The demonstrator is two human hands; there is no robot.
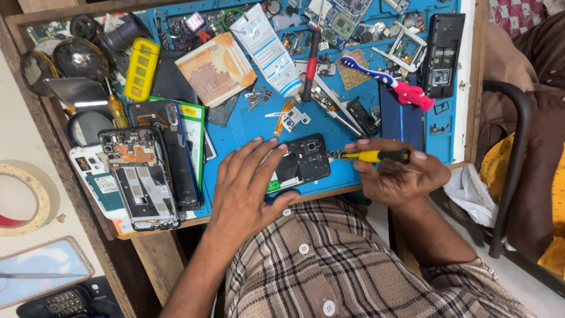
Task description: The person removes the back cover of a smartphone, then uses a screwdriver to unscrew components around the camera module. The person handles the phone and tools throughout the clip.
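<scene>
We pressed the spread left hand (244,188) on the opened phone (303,160); the right hand (397,174) pinched the yellow screwdriver (371,156), tip toward 9 o'clock.

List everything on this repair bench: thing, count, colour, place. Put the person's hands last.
opened phone: 1, black, front edge of the mat, under the left fingers
screwdriver: 1, yellow and black handle, in the right hand, tip at the opened phone
work mat: 1, blue, covering the bench
stacked dismantled phones: several, black and white, left of the mat
toothbrush: 1, blue, white and pink, upper right
tube: 1, white, top centre
yellow case: 1, yellow, upper left
keypad phone body: 1, black, right edge
tape roll: 1, cream, far left
left hand: 1, resting on the opened phone
right hand: 1, gripping the screwdriver
</scene>
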